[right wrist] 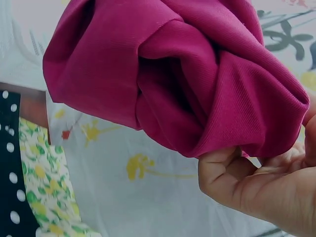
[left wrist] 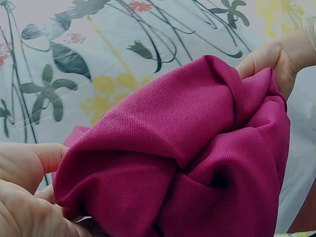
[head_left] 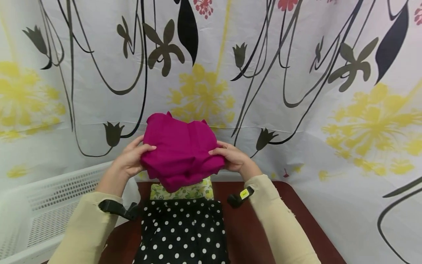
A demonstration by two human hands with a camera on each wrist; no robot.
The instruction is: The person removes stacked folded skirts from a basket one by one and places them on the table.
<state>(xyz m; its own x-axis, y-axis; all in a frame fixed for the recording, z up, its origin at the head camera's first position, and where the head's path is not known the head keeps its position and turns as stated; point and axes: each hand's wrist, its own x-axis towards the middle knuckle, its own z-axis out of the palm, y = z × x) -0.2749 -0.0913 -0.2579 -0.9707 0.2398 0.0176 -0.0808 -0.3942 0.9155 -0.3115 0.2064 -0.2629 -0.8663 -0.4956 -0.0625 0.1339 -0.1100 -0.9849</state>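
Note:
A bunched magenta cloth (head_left: pixel 182 146) is held up in the air between both hands, its folds gathered into a loose bundle. My left hand (head_left: pixel 133 156) grips its left side, thumb on the near face and fingers behind. On the opposite side my right hand (head_left: pixel 232 156) pinches the cloth the same way. In the left wrist view deep creases run through the magenta cloth (left wrist: pixel 197 138). From the right wrist, curled fingers of the right hand (right wrist: pixel 261 182) show under the cloth's edge. What garment it is cannot be told.
Below the bundle, a black polka-dot cloth (head_left: pixel 184 231) lies on a dark red table (head_left: pixel 247 223), with a yellow-green floral cloth (head_left: pixel 201 190) behind it. A white plastic basket (head_left: pixel 52 198) stands at the left. A flower-patterned curtain (head_left: pixel 211 47) hangs behind the table.

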